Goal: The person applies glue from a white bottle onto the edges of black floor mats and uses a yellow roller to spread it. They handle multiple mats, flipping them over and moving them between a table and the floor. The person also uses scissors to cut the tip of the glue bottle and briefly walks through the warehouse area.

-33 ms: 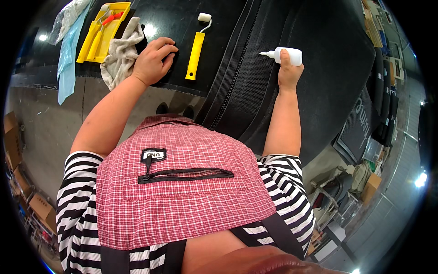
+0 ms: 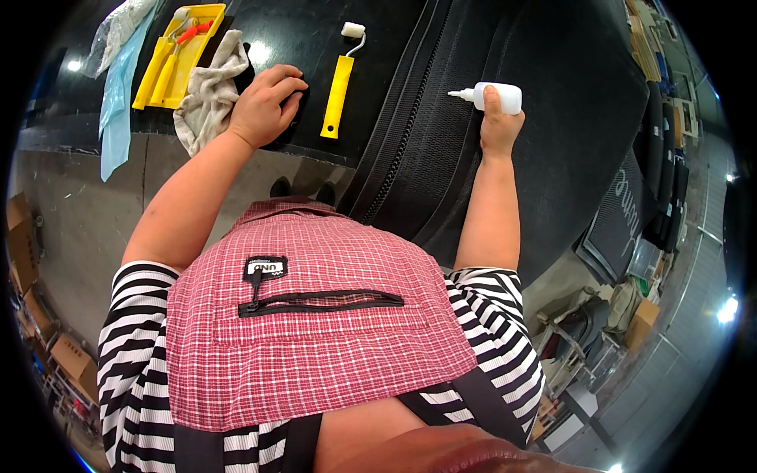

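Black and glossy, the work surface fills the far part of the view, with a grey concrete floor below its near edge and cardboard boxes stacked along the left. On the right half of the surface lies a large black ribbed rubber mat with raised ridges running diagonally. The right hand is closed around a small white plastic squeeze bottle, held sideways just above the mat, its pointed nozzle aimed left toward the ridges. The left hand rests palm down on the surface with fingers loosely curled, gripping nothing. Just left of it, touching the wrist side, lies a crumpled beige cloth. Just right of that hand lies a small roller with a yellow handle and white head. At the far left sits a yellow plastic tray holding tools, beside a pale blue plastic sheet.
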A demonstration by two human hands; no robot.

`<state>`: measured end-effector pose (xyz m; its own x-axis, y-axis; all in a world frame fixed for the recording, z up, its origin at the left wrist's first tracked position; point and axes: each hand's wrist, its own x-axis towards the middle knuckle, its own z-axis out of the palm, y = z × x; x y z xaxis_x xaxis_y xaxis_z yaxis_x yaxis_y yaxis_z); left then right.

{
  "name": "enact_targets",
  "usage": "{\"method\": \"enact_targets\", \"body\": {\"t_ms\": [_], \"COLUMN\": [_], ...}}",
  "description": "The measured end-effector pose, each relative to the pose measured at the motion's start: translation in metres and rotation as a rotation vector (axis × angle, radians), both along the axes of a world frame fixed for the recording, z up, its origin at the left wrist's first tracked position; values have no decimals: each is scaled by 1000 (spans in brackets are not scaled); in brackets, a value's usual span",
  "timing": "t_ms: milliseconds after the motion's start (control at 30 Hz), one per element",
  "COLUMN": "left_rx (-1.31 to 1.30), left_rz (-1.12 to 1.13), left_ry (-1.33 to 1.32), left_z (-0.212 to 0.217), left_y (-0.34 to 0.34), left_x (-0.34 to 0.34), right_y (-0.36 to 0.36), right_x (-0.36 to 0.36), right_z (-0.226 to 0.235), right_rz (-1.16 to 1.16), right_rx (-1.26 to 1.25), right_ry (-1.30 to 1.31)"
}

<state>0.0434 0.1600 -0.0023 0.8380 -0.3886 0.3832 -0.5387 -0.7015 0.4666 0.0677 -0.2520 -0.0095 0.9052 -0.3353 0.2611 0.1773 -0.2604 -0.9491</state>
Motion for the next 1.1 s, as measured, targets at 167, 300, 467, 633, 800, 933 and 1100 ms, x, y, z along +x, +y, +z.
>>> {"method": "enact_targets", "body": {"t_ms": [167, 300, 467, 633, 800, 933, 1100], "left_rx": [-3, -4, -12, -25, -27, -19, -16], "left_rz": [-3, -3, -13, -16, -13, -8, 4], "left_ry": [-2, -6, -15, -1, -11, -40, -24], "left_z": [-1, -1, 3, 6, 6, 5, 3], "left_y": [0, 0, 0, -1, -2, -3, -1], "left_x": [0, -1, 3, -1, 1, 0, -2], "right_y": [-4, 2, -3, -6, -11, -2, 6], "right_x": [-4, -3, 9, 11, 8, 4, 8], "right_z": [-2, 3, 2, 11, 13, 17, 26], "right_rz": [56, -17, -72, -20, 47, 64, 61], "right_rx": [1, 22, 73, 191, 63, -145, -435], "right_ry": [12, -9, 3, 81, 71, 45, -38]}}
